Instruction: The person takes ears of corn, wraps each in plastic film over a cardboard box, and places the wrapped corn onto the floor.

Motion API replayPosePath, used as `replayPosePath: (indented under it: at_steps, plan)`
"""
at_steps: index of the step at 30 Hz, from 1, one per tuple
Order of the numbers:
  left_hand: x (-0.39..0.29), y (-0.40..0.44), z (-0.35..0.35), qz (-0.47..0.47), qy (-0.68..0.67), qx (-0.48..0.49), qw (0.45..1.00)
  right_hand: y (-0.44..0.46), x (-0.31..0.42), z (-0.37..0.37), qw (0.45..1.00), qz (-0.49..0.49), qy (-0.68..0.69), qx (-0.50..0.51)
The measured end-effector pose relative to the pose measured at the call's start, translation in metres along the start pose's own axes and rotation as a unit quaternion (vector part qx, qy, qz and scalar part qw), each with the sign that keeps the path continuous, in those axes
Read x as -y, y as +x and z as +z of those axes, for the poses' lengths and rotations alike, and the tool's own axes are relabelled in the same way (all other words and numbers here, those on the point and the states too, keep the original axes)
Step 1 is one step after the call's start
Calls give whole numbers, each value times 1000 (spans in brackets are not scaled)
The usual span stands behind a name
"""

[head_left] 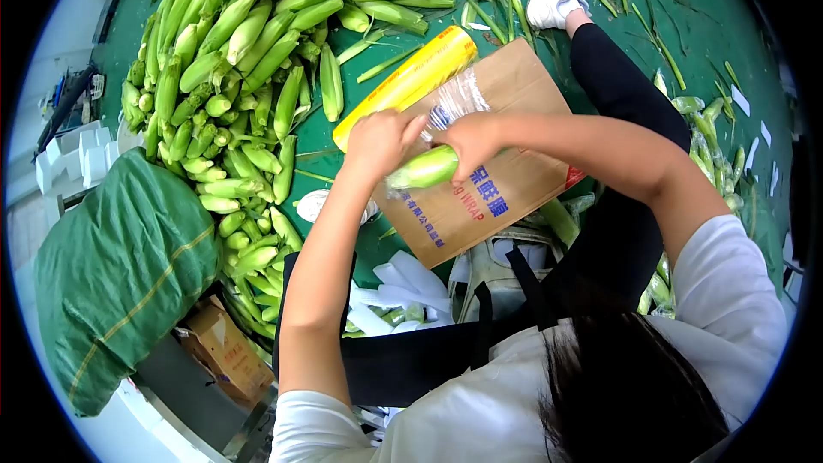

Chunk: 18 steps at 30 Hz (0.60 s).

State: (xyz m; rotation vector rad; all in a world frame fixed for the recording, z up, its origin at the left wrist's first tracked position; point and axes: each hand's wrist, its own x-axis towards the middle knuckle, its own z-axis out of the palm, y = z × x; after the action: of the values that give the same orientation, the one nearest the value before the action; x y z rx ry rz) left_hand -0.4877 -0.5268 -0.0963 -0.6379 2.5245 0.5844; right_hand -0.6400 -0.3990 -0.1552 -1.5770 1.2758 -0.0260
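Observation:
A green ear of corn (429,168) lies across the cardboard box (450,214), with clear film about its left end. My right hand (471,144) is closed round the right end of the corn, thumb on its near side. Just left of it, my left hand (377,144) is closed at the clear cling film (439,117) above the corn; its fingertips are partly hidden. Behind both hands, a yellow roll of cling film (411,81) rests along the box's far edge. Printed lettering shows on the box.
A large heap of corn in husks (240,51) covers the floor at far left. A green sack (129,279) and a small carton (225,351) stand at left. White foam pieces (399,287) lie below the box. Wrapped corn (707,141) is at right.

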Motion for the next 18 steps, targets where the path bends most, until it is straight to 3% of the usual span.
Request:
replayPosePath:
  at_steps: [2,3,5,8,9,11,12,13,14,16,17,18]
  plan:
    - [8,38,48,222,-91,-207,948,12,-10,-3,994,1,46,98]
    - [3,53,66,229,-79,-108,964,17,-14,-2,986,3,71,149]
    - [-6,65,111,233,41,-193,952,19,-14,12,966,27,73,245]
    - [-16,60,106,224,69,-191,953,11,-15,60,898,74,185,392]
    - [-17,55,107,224,78,-188,953,-5,-3,87,839,55,270,470]
    - [-17,60,105,217,103,-204,949,-51,36,110,844,33,309,437]
    - [-19,58,110,222,94,-218,946,-72,49,120,858,-43,327,394]
    - [-25,53,116,212,80,-226,947,-80,58,143,846,-133,296,422]
    - [-33,47,124,204,66,-231,949,-93,69,151,819,-127,300,472]
    - [-57,26,156,207,5,-216,954,-119,66,137,886,-111,302,333]
    - [-75,-1,168,232,51,-175,956,-132,56,123,911,-96,314,248]
    - [-92,-30,180,251,98,-137,953,-149,47,117,854,-56,498,139]
